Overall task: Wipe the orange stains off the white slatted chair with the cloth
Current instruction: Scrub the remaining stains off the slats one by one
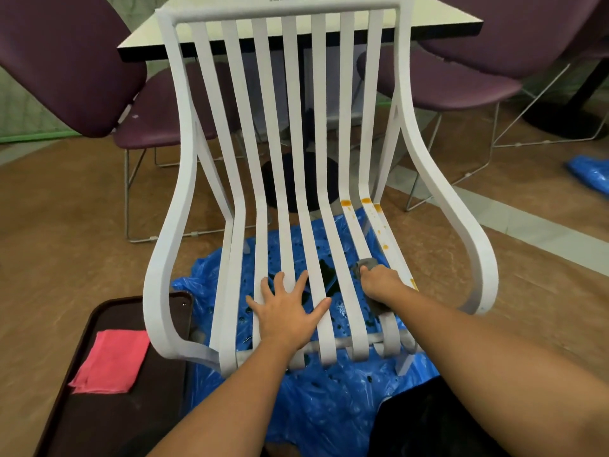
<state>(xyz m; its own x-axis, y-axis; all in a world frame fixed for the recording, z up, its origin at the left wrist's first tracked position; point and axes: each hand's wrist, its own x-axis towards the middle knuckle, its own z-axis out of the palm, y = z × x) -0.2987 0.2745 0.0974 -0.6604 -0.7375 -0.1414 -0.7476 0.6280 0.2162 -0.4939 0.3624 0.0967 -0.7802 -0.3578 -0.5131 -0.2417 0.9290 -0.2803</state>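
On the seat of the white slatted chair point(280, 10), the right hand point(379, 285) grips the grey cloth point(367, 263) against the rightmost slats, nearer the front edge than the orange stains point(346, 202). The left hand point(285, 315) presses flat, fingers spread, on the middle slats.

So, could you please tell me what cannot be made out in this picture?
Head view only:
1. Grey cloth: mostly covered by the right hand.
2. Slats under the left hand: any stains hidden.
3. Dark tray: cut off by the bottom edge.
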